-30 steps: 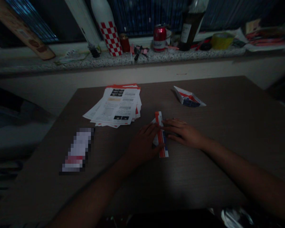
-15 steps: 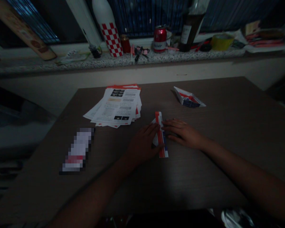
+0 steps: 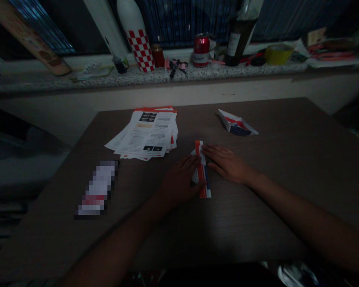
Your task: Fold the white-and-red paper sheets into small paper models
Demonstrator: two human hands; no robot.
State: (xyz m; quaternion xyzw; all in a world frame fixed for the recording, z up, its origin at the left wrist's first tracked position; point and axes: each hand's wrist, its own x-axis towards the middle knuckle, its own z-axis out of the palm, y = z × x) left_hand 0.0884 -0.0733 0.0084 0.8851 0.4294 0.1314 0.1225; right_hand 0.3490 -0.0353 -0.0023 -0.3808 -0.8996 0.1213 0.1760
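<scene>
A dim room, with a dark wood-grain table (image 3: 272, 127) filling the lower view and a pale wall (image 3: 179, 91) behind it. Above the wall runs a speckled stone sill (image 3: 107, 78) under a dark window grille (image 3: 182, 20). A long wooden board (image 3: 26, 36) leans at the far left of the sill, and a white pole (image 3: 103, 28) stands beside it. Along the sill are a red-and-white checked bottle (image 3: 137, 40), a dark wine bottle (image 3: 238, 38), a red can (image 3: 201, 51), a yellow tape roll (image 3: 278, 54), and scattered papers (image 3: 329, 57) at the right end. On the table, a loose paper stack (image 3: 146, 133) lies at the far middle, a folded paper (image 3: 237, 125) lies to its right, and a pixelated, unreadable item (image 3: 97, 188) lies nearer on the left. A folded strip (image 3: 202, 171) of white paper with red and blue edges lies flat on the table, lengthwise between the hands. The left hand (image 3: 179, 181) rests over the strip, its fingers (image 3: 191, 167) slightly spread, with no pinch. The right hand (image 3: 227, 163) lies flat with its fingers (image 3: 218, 153) close together, their tips just at the strip's right edge
</scene>
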